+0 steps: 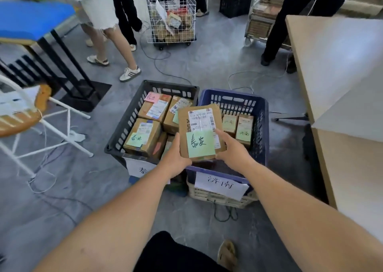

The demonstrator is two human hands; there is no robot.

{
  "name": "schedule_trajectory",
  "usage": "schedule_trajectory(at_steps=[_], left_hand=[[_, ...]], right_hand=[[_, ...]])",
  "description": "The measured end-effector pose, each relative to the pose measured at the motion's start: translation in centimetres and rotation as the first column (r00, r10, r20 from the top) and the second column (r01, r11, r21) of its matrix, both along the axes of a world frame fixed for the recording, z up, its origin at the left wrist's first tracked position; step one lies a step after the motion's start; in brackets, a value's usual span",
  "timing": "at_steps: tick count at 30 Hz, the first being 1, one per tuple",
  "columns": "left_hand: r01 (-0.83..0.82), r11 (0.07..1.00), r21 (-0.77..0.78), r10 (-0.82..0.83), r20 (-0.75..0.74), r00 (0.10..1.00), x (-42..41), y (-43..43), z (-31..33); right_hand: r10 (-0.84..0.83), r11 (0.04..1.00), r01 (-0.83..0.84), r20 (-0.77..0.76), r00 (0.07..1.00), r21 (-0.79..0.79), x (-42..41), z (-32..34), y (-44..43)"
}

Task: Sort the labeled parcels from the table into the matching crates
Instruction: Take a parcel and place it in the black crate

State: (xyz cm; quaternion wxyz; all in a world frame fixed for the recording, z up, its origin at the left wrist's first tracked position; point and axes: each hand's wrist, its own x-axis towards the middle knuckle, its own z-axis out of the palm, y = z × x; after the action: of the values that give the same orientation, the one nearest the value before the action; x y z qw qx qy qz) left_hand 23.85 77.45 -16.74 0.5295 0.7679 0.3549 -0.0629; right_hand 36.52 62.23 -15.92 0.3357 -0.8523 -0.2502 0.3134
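Note:
I hold a flat brown cardboard parcel [200,124] with a white shipping label and a green note reading 泰安. My left hand [176,157] grips its lower left edge and my right hand [231,147] grips its right side. The parcel hangs above the gap between two floor crates. The black crate [124,124] on the left carries a white sign starting with 泰 and holds several labeled boxes. The blue crate [262,124] on the right carries a white sign [220,185] reading 济南 and holds two small boxes [238,126].
A wooden table [335,68] stands at the right. A white wire cart [172,17] with parcels stands at the back. People's legs stand behind the crates. A white-framed stool [22,116] and a blue-topped table [31,19] are at the left. Cables run across the grey floor.

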Motion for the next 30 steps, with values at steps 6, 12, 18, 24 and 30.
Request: schedule_trajectory(at_steps=[6,12,18,24,30], left_hand=[[-0.017,1.000,0.022,0.019,-0.081,0.997,0.0,7.6,-3.0],[0.085,0.994,-0.062,-0.095,-0.183,0.979,0.3,16.9,-6.9],[0.173,0.976,-0.128,-0.203,-0.274,0.940,0.2,24.2,-11.7],[0.248,0.946,-0.207,-0.311,-0.373,0.874,1.1,26.2,-16.9],[0.362,0.919,-0.156,-0.394,-0.390,0.832,3.3,26.0,-21.0]], right_hand=[[0.021,0.999,-0.024,-0.057,0.998,-0.043,0.4,-3.0,8.0],[-0.052,0.991,0.034,-0.137,0.989,-0.132,-0.7,-6.5,16.2],[-0.035,0.971,-0.008,-0.171,0.985,-0.240,-1.7,-11.4,22.7],[-0.007,0.912,-0.067,-0.178,0.984,-0.404,-2.0,-15.7,24.9],[-0.061,0.840,-0.038,-0.165,0.984,-0.541,-0.8,-20.1,26.5]])
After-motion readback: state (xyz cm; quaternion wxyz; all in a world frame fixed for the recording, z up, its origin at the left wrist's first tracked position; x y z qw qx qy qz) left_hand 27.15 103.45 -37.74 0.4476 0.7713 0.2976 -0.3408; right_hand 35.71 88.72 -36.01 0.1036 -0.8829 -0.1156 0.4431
